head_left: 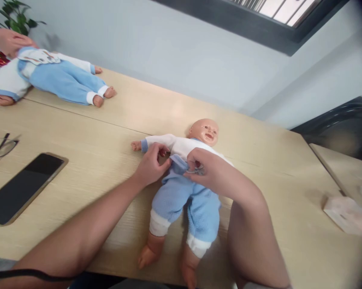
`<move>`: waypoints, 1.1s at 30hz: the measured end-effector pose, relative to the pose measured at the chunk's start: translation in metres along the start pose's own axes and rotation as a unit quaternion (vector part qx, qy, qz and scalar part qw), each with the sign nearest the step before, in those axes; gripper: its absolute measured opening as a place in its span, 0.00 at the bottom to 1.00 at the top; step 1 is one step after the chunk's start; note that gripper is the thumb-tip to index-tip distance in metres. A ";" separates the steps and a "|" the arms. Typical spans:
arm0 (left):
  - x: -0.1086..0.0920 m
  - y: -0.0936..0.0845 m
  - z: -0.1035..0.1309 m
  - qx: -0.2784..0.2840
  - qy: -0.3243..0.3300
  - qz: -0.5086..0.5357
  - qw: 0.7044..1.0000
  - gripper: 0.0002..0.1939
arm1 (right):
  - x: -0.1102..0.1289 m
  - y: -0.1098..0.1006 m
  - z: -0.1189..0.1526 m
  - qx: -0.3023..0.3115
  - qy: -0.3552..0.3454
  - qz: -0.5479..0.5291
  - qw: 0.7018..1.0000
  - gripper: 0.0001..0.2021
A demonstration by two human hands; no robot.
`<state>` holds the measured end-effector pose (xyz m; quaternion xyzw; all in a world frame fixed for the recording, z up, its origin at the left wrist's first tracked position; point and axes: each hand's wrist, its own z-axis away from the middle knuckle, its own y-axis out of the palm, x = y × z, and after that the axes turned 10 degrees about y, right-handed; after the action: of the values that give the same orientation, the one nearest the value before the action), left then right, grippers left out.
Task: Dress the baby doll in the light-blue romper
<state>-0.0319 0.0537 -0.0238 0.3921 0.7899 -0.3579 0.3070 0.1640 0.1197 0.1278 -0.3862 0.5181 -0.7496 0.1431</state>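
A baby doll (184, 200) lies on its back in front of me, its bald head pointing away. It wears a white long-sleeved top (181, 145) and blue trousers (171, 196) with white cuffs. At the doll's waist, my left hand (153, 162) pinches the edge of a blue cloth flap at the top of the trousers. Opposite it, my right hand (205, 168) has its fingers closed on the same blue flap (179, 162). A pale grey bit of fabric shows between the right fingers; its kind is unclear.
A second doll (63, 76) in blue and white lies at the back left beside a plant (15, 18). A smartphone (27, 188) and glasses (2, 148) are on the left of the wooden table (114, 120). A tissue pack (346, 214) sits right; a black chair (343, 128) stands beyond.
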 end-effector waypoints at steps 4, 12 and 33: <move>-0.005 -0.004 -0.001 0.022 0.074 -0.037 0.996 0.08 | -0.004 -0.002 0.008 0.062 0.037 -0.036 0.997 0.11; -0.008 -0.007 0.002 -0.024 0.117 -0.073 0.990 0.10 | 0.000 0.015 -0.082 -0.013 0.005 0.066 0.998 0.10; -0.014 -0.009 0.008 -0.140 0.124 -0.101 0.977 0.08 | -0.036 -0.003 -0.073 -0.037 -0.187 0.162 0.968 0.25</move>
<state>-0.0306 0.0375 -0.0144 0.3047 0.8995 -0.2218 0.2209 0.1346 0.1917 0.1029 -0.4357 0.5652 -0.6109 0.3428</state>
